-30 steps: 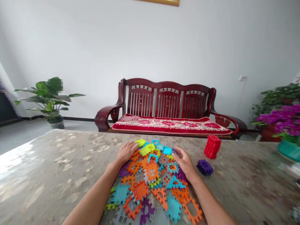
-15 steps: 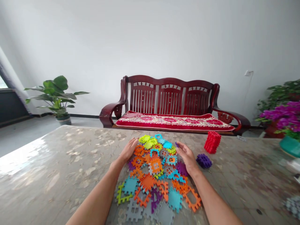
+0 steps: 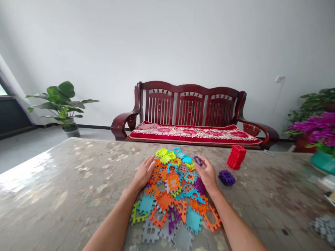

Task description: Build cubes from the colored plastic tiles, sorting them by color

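A heap of interlocking plastic tiles with notched edges, in orange, blue, green, purple and grey, spreads over the table between my hands; an orange window tile [image 3: 173, 183] lies near its middle. My left hand [image 3: 143, 173] rests along the heap's left side, fingers stretched out and holding nothing. At the far right of the heap, my right hand [image 3: 208, 176] pinches a small purple tile [image 3: 195, 159] with an opening in it. Part of a solid purple tile [image 3: 200, 185] shows beside my right wrist. Toward the near side lie a blue tile [image 3: 193, 220] and a grey tile [image 3: 182, 237].
To the right of my right hand are a purple stack of tiles [image 3: 227, 177] and a taller red stack [image 3: 236, 157]. Grey pieces [image 3: 324, 228] sit at the right edge. Behind the table [image 3: 86, 181] stands a wooden bench [image 3: 190, 108]. A flower pot [image 3: 323, 162] is far right.
My left hand has shifted slightly right, against the tiles. My right hand has turned a little, and the purple tile in its fingers shows more fully.
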